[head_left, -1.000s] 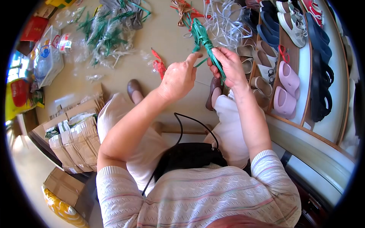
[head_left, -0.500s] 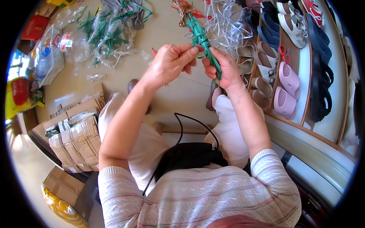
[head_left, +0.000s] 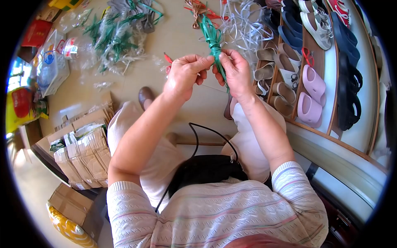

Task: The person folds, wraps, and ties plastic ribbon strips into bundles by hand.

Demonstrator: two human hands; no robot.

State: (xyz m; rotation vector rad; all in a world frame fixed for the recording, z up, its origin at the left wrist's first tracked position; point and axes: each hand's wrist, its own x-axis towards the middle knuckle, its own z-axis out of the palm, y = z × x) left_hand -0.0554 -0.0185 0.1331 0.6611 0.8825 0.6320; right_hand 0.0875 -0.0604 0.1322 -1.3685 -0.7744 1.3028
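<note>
A bundle of green plastic strips [head_left: 211, 35], wound round its middle, points away from me above the floor. My right hand [head_left: 236, 73] is closed round its lower part, thumb up near the winding, with loose ends hanging below the fingers. Against the bundle's left side, my left hand [head_left: 185, 75] pinches with thumb and forefinger at the winding. It seems to hold a strip end there, though the fingers hide most of it. Beyond the bundle, a brown tied bundle [head_left: 197, 14] and red strips [head_left: 213, 15] lie on the floor.
White strips [head_left: 248, 27] lie tangled at the back, left of a shoe rack [head_left: 318, 74] with sandals and red scissors [head_left: 308, 57]. A green and clear plastic heap [head_left: 118, 41] lies back left. Flattened cardboard [head_left: 84, 155] stands by my left leg.
Both hands have drawn closer together at the winding, the right one moving left and slightly up. The bundle has shifted a little left and stands more upright. My left shoe shows more.
</note>
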